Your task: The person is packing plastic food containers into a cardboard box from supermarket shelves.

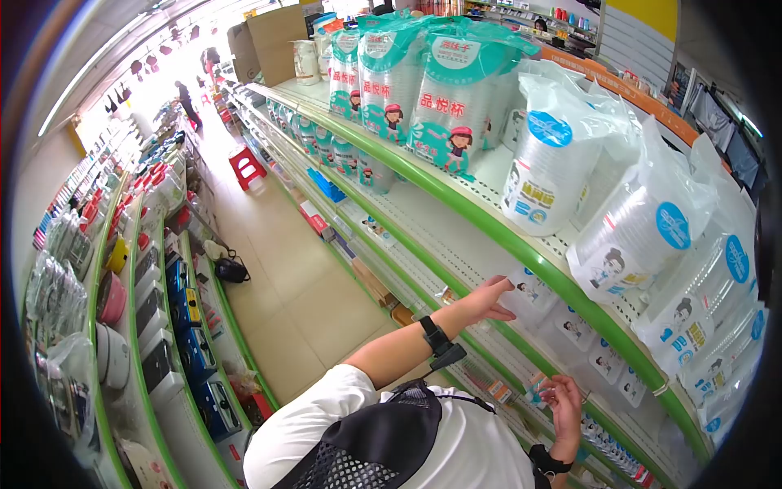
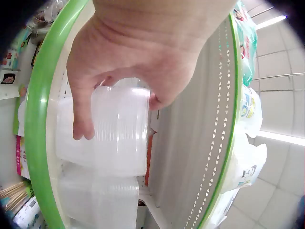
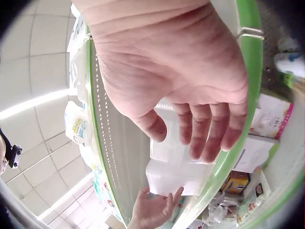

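Stacks of clear plastic food containers with printed labels lie in a row on the shelf below the top one. My left hand is at the far end of that row. In the left wrist view it spans the end stack, fingers along one side and thumb near the opposite edge. My right hand hovers by the near end of the row, holding nothing. The right wrist view shows its fingers loosely bent and spread in front of the container stacks, with the left hand beyond.
Wrapped plastic cups and green cup packs fill the top shelf, whose green edge juts over the hands. A red stool stands in the aisle. Goods shelves line the left side.
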Demonstrator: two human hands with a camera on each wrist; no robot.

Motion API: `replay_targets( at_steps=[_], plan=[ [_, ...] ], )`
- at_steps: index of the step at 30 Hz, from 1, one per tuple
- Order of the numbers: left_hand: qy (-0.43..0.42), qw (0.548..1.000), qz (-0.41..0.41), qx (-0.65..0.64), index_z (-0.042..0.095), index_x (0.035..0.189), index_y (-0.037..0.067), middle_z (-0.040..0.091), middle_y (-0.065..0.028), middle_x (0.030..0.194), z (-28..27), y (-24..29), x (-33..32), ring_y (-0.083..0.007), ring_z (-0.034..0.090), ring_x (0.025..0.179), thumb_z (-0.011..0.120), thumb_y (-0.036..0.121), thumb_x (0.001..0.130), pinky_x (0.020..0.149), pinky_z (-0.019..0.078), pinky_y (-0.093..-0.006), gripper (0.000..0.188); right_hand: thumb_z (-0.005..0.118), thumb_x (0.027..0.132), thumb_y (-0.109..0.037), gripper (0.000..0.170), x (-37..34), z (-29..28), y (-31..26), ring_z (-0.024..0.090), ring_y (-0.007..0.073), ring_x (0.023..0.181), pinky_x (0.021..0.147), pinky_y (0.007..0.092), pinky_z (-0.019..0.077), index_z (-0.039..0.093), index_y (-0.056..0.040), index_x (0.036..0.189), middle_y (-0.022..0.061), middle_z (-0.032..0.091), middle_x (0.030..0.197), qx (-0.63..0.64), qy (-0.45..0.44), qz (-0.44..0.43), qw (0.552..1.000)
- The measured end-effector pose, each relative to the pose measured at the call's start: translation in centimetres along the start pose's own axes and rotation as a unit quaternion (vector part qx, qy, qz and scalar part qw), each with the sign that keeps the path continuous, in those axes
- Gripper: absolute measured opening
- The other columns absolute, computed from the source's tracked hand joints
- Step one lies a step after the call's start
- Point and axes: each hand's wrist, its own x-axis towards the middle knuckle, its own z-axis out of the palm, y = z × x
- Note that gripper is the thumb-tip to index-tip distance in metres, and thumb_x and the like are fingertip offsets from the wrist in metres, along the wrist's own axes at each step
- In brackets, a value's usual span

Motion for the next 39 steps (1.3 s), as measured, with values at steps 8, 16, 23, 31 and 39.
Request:
replay_targets(
  at_steps=[8, 16, 23, 31, 39],
  plan=[
    [0.022, 0.995, 0.096, -0.018, 0.037, 0.149, 0.005, 0.059, -0.0188, 0.14, -8.0, 3.6, -3.3, -0.0378, 0.067, 0.115, 0.042, 0.039, 0.105, 0.099, 0.0563, -0.05, 0.055, 0.058, 0.101, -0.012, 0.026, 5.9, 6.4, -0.1, 0.064, 0.0165, 0.094, 0.084, 0.0306, 0.0509, 0.056, -0.0031, 0.126, 0.0077, 0.069, 0.108, -0.008, -0.046, -0.042, 0.998],
    [-0.108, 0.991, 0.079, 0.027, 0.028, 0.151, 0.0, 0.055, -0.022, 0.14, -14.4, 8.4, -5.6, -0.0346, 0.063, 0.123, 0.043, 0.011, 0.089, 0.097, 0.0592, -0.0457, 0.064, 0.059, 0.103, -0.039, 0.067, 10.5, 14.7, -2.1, 0.063, 0.0254, 0.116, 0.094, 0.0372, 0.0543, 0.029, -0.009, 0.155, 0.0138, 0.045, 0.149, -0.029, -0.101, -0.006, 0.994],
    [-0.282, 0.936, 0.04, 0.205, 0.025, 0.154, 0.003, 0.032, -0.0129, 0.152, -12.4, 6.2, -3.7, -0.0254, 0.049, 0.134, 0.059, 0.0, 0.088, 0.106, 0.0475, -0.0398, 0.075, 0.068, 0.098, -0.04, 0.082, 9.4, 18.1, 0.5, 0.055, 0.0252, 0.129, 0.1, 0.0391, 0.0517, 0.022, -0.0087, 0.159, 0.0132, 0.045, 0.149, 0.062, -0.009, -0.032, 0.998],
    [-0.488, 0.815, -0.037, 0.311, 0.042, 0.152, 0.007, 0.048, -0.0089, 0.147, -6.9, 4.2, 3.1, -0.0217, 0.052, 0.116, 0.055, 0.035, 0.1, 0.101, 0.0429, -0.0336, 0.06, 0.07, 0.096, -0.017, 0.063, -0.1, 15.2, 3.9, 0.057, 0.0209, 0.126, 0.106, 0.037, 0.0474, 0.039, -0.0021, 0.148, 0.0099, 0.057, 0.14, 0.17, 0.266, -0.06, 0.947],
    [-0.185, 0.964, -0.071, 0.18, 0.031, 0.156, 0.019, 0.039, -0.0074, 0.148, 4.0, 3.9, 10.7, -0.0273, 0.049, 0.112, 0.063, 0.051, 0.096, 0.095, 0.0475, -0.0479, 0.075, 0.068, 0.097, -0.015, 0.056, -13.4, 16.2, 8.6, 0.061, 0.0208, 0.121, 0.104, 0.036, 0.0488, 0.044, 0.0013, 0.145, 0.0106, 0.06, 0.136, 0.181, 0.421, -0.078, 0.886]
  ],
)
